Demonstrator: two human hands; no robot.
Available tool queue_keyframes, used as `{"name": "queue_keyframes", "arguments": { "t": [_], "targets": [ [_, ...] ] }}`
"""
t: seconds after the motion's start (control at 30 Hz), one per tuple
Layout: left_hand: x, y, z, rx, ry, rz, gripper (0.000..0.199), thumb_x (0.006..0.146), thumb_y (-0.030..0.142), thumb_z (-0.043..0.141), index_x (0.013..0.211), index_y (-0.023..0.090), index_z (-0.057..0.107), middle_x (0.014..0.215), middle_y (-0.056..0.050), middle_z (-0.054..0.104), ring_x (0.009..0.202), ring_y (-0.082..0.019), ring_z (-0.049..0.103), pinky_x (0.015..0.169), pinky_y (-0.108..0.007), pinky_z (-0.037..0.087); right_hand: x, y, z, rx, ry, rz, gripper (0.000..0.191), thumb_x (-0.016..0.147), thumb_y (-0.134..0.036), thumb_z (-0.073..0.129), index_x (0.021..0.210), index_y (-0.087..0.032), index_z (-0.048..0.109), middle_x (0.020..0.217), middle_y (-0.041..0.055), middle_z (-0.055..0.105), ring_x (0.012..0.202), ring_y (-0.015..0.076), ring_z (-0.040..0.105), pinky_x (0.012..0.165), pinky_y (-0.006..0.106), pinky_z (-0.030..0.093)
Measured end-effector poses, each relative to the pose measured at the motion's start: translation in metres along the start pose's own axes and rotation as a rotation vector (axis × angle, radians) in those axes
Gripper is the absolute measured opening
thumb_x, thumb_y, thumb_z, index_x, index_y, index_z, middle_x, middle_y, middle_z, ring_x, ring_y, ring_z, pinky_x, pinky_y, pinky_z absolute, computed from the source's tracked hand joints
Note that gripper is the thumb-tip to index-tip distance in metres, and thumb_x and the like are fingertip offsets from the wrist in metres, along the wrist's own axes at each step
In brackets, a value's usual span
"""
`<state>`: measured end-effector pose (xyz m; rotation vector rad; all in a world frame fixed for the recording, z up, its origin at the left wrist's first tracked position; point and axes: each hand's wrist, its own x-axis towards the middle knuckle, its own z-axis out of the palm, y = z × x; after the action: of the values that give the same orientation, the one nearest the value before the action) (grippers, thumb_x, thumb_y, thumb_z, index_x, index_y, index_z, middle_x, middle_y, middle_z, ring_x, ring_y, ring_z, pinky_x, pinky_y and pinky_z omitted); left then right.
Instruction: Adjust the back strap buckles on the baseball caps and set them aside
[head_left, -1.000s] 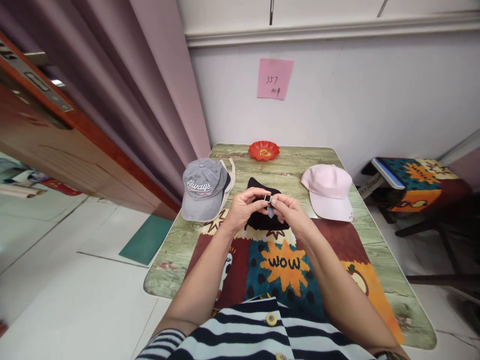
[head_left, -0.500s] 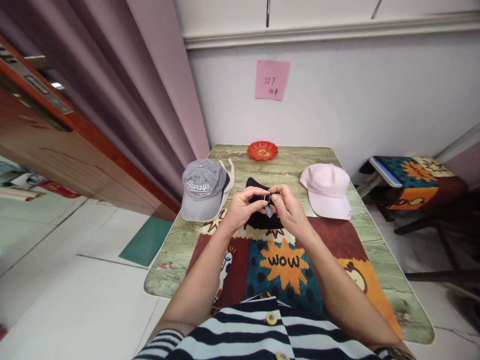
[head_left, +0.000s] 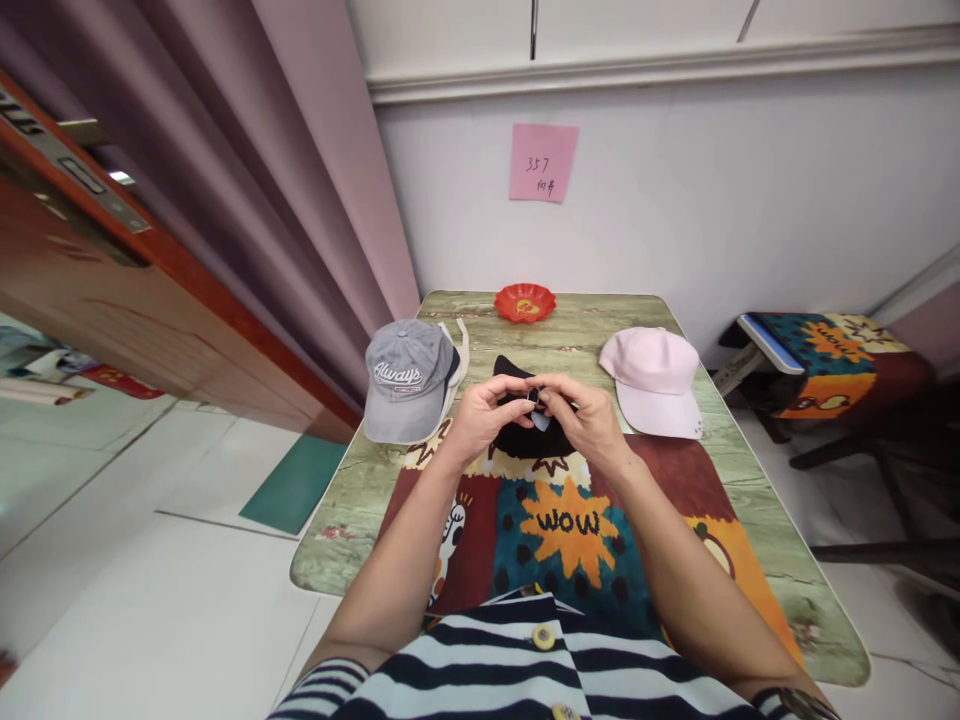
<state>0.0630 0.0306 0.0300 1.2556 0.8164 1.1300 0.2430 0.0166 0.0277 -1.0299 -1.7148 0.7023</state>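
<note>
In front of me a black cap point(head_left: 519, 440) lies on the cloth, much of it hidden behind my fingers. My left hand point(head_left: 486, 412) is closed in a pinch on a small metal buckle point(head_left: 533, 395) of the cap's strap. From the other side, my right hand point(head_left: 583, 412) pinches the strap close to the buckle, fingertips nearly touching those of my left. A pale blue-grey patch shows just below the fingers. To the left sits a grey cap point(head_left: 409, 375) with "Always" lettering; a pink cap point(head_left: 651, 375) sits to the right.
A red scalloped dish point(head_left: 525, 303) stands at the back of the wood-patterned table point(head_left: 337, 510). Under my forearms spreads a colourful cloth point(head_left: 570, 530). An open door and curtain point(head_left: 315, 150) flank the left; a cloth-covered stool point(head_left: 825, 350) is off to the right.
My right fingers have moved slightly left over the buckle, which is now more covered, and the right hand has turned a little. The caps beside stay where they were.
</note>
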Motion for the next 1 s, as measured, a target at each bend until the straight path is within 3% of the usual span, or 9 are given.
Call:
{"name": "queue_keyframes", "arguments": {
  "t": [0.23,0.47,0.57,0.63,0.77,0.87,1.0],
  "targets": [
    [-0.001,0.001,0.001,0.026,-0.037,0.011,0.032,0.074,0.03,0.083,0.1,0.014,0.073,0.095,-0.004,0.073,0.065,-0.012,0.069,0.064,-0.025,0.06,0.0,0.001,-0.002,-0.052,0.001,-0.007,0.014,0.096,-0.028,0.057,0.099,-0.023,0.07,0.084,0.0008,0.073,0.07,0.015,0.067,0.068,0.026,0.05],
    [-0.001,0.0,0.002,0.066,-0.028,0.015,0.034,0.071,0.032,0.084,0.098,0.014,0.071,0.096,-0.003,0.071,0.064,-0.01,0.066,0.06,-0.023,0.058,0.007,-0.007,-0.008,-0.185,0.064,-0.187,0.011,0.096,-0.025,0.059,0.095,-0.025,0.07,0.107,0.006,0.07,0.103,0.022,0.066,0.092,0.037,0.049],
    [-0.001,-0.001,0.002,0.11,-0.034,0.016,0.035,0.072,0.033,0.083,0.099,0.014,0.07,0.095,-0.003,0.07,0.061,-0.008,0.062,0.055,-0.021,0.055,0.011,-0.01,-0.012,-0.139,0.088,-0.204,0.01,0.096,-0.025,0.059,0.094,-0.025,0.069,0.114,0.0075,0.068,0.111,0.0235,0.064,0.094,0.039,0.049],
    [-0.001,-0.001,0.002,0.15,-0.039,0.022,0.035,0.074,0.033,0.082,0.1,0.015,0.071,0.096,-0.004,0.07,0.058,-0.007,0.059,0.052,-0.02,0.053,0.012,-0.013,-0.014,-0.035,0.074,-0.176,0.009,0.097,-0.026,0.057,0.094,-0.024,0.066,0.112,0.0072,0.068,0.102,0.0212,0.066,0.086,0.036,0.051],
    [-0.003,0.001,0.002,0.238,-0.072,0.008,0.035,0.077,0.034,0.079,0.105,0.015,0.07,0.098,-0.005,0.071,0.058,-0.008,0.058,0.048,-0.019,0.05,0.014,-0.017,-0.017,0.317,-0.035,-0.006,0.012,0.1,-0.035,0.054,0.097,-0.025,0.056,0.105,0.0034,0.07,0.057,0.0091,0.057,0.056,0.026,0.047],
    [-0.006,0.006,0.003,0.276,-0.093,0.005,0.033,0.08,0.032,0.076,0.108,0.016,0.07,0.099,-0.006,0.072,0.061,-0.009,0.059,0.049,-0.018,0.048,0.013,-0.018,-0.016,0.515,-0.096,0.107,0.02,0.097,-0.044,0.057,0.096,-0.025,0.051,0.093,0.0006,0.069,0.053,0.009,0.059,0.046,0.022,0.044],
    [-0.007,0.011,0.005,0.322,-0.124,0.005,0.029,0.081,0.029,0.074,0.107,0.016,0.071,0.097,-0.005,0.074,0.064,-0.009,0.06,0.053,-0.017,0.048,0.009,-0.019,-0.012,0.573,-0.079,0.183,0.028,0.092,-0.047,0.064,0.106,-0.025,0.055,0.078,-0.0032,0.064,0.052,0.0094,0.059,0.049,0.022,0.049]
  ]
}}
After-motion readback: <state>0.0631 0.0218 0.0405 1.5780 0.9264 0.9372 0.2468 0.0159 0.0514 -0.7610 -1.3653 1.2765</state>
